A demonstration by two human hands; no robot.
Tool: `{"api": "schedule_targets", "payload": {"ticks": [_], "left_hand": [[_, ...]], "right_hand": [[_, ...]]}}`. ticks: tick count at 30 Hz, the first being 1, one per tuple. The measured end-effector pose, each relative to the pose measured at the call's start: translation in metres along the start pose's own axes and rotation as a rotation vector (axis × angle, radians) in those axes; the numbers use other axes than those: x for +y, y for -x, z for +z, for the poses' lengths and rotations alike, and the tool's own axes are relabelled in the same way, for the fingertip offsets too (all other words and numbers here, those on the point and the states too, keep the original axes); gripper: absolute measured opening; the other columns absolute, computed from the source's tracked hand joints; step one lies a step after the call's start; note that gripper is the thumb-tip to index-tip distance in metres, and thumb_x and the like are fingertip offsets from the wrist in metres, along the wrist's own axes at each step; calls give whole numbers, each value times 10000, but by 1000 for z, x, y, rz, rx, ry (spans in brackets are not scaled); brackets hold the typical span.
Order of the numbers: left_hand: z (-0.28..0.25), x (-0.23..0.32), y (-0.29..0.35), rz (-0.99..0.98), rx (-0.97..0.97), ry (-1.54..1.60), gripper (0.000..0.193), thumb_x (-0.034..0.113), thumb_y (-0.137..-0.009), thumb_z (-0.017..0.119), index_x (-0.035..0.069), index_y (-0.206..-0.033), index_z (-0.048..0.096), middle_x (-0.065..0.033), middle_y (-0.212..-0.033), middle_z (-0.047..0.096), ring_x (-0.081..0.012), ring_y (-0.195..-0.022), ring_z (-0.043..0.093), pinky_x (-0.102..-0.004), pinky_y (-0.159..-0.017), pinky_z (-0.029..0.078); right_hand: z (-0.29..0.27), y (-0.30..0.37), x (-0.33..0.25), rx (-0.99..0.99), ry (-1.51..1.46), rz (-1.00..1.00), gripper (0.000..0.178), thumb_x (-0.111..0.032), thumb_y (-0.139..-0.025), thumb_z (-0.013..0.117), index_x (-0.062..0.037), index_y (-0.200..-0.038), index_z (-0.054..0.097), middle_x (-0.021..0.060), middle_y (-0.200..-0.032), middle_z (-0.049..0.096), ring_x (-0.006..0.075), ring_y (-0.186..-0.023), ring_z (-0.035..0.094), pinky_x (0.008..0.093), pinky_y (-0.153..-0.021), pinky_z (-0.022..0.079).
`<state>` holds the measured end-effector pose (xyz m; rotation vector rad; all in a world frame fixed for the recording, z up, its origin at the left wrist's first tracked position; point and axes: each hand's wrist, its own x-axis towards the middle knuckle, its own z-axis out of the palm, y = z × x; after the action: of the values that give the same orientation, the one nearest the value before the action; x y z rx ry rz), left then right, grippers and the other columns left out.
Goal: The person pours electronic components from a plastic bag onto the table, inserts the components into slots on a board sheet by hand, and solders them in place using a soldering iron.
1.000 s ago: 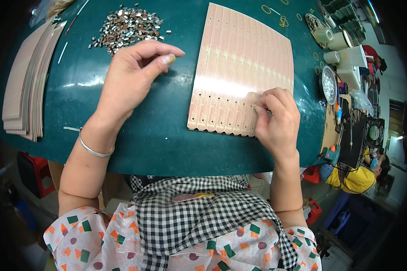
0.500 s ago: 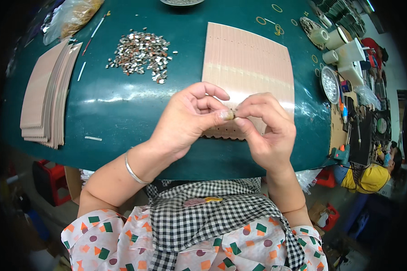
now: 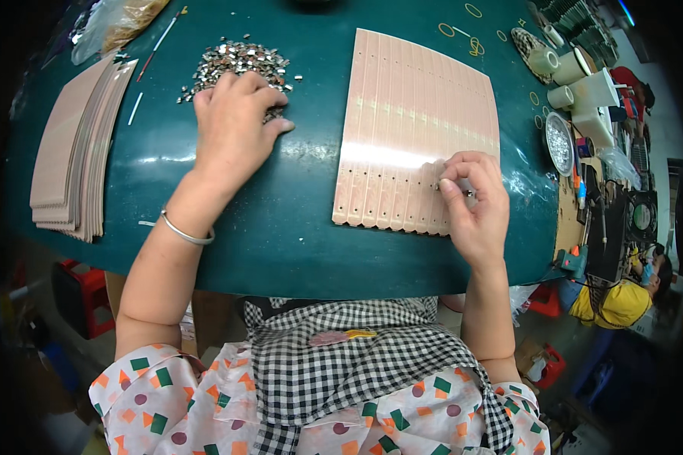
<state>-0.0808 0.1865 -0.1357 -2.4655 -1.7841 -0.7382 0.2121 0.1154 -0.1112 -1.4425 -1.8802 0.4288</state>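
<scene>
My left hand (image 3: 235, 125) reaches over a pile of small shiny metal pieces (image 3: 231, 62), silver with some coppery ones. Its fingers are apart and curve down onto the near side of the pile, and their tips are partly hidden. Over the lower right part of a pinkish striped panel (image 3: 413, 98) is my right hand (image 3: 478, 201), thumb and forefinger pinched on a small metal piece (image 3: 439, 185). Another bit of metal shows by its curled fingers. The panel is scored into long strips, with small holes and a scalloped near edge.
At the left lies a stack of similar panels (image 3: 72, 144). Behind it are a plastic bag (image 3: 121, 26) and thin sticks. Rubber bands (image 3: 474, 47), a bowl of small clear pieces (image 3: 559, 144) and white containers (image 3: 592, 91) are at the right. A person in yellow (image 3: 611, 303) sits beyond.
My hands have parted from their meeting point over the panel's near edge. The left has gone up and left to the metal pile; the right has moved slightly right, still pinching.
</scene>
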Motion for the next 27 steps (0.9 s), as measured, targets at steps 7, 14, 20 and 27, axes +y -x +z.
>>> {"api": "schedule_targets", "payload": {"ticks": [7, 14, 20, 27], "left_hand": [[12, -7, 5, -27, -32, 88, 138, 125, -729, 767, 73, -815, 673, -26, -847, 635, -224, -879, 581, -380, -842, 372], [12, -15, 6, -19, 28, 121, 106, 101, -740, 742, 64, -813, 674, -45, -813, 639, -245, -810, 587, -369, -778, 424], [13, -10, 2, 55, 85, 41, 70, 128, -765, 717, 73, -776, 675, -36, -812, 645, -259, -836, 572, -407, -772, 414], [-1, 18, 6, -350, -92, 999, 58, 71, -888, 641, 17, -878, 660, -20, -826, 664, -79, -716, 548, -232, -659, 434]], "right_hand": [[12, 5, 9, -41, 78, 8, 123, 62, -714, 663, -7, -793, 600, 106, -900, 600, 283, -883, 552, 358, -762, 463], [12, 4, 7, -62, 127, -3, 123, 59, -705, 661, -11, -787, 602, 108, -869, 594, 292, -878, 553, 373, -763, 461], [15, 0, 7, -45, 252, -173, 149, 60, -678, 677, -15, -791, 615, 108, -851, 594, 296, -841, 558, 377, -717, 469], [9, 0, -4, -90, 214, -27, 154, 30, -678, 717, -22, -802, 643, 101, -836, 615, 282, -810, 583, 368, -720, 480]]}}
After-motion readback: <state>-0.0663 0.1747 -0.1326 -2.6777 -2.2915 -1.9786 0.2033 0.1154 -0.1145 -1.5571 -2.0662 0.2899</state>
